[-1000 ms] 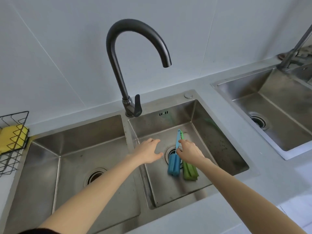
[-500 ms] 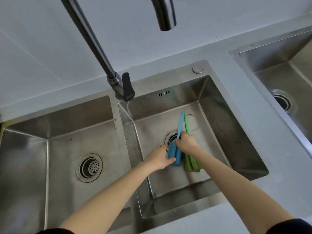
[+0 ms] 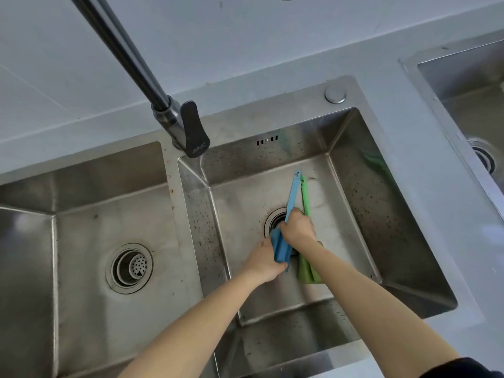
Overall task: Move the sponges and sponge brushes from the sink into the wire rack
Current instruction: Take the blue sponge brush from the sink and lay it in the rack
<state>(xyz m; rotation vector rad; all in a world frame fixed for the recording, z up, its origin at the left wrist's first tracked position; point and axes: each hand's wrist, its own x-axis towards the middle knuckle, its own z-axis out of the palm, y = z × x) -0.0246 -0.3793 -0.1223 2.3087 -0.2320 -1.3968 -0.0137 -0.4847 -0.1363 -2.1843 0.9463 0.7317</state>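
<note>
Item: two sponge brushes, lying in the right basin point(image 3: 354, 186) of a double steel sink.

Hidden or cut off: the faucet spout is running out of the top edge at 12 o'clock, only its dark neck point(image 3: 122, 50) and lever point(image 3: 195, 129) showing. The wire rack is lying outside the view. A second sink point(image 3: 469, 85) at 2 o'clock is being cropped by the right edge. The right forearm is covering part of the green brush's sponge head, and the right hand is hiding the middle of both handles. The basin drain point(image 3: 274, 221) is half covered by the blue sponge head. Whether the right fingers are also catching the green handle is hard to make out.

Blue sponge brush point(image 3: 293, 192): a slim light-blue handle pointing toward 12 o'clock, ending in a small hook; a folded blue sponge head at its 6 o'clock end, sitting over the drain's edge.

Green sponge brush point(image 3: 306, 197): lying just beside the blue one at its 3 o'clock side, handle parallel, green sponge head reaching toward 6 o'clock on the basin floor.

Left hand point(image 3: 266, 261): curling round the blue sponge head from 9 o'clock, thumb pressing beneath it.

Right hand point(image 3: 298, 227): fingers closing round the blue handle just above the head.

Left basin point(image 3: 109, 192): lying at 9 o'clock, showing a strainer drain point(image 3: 129, 267).
</note>
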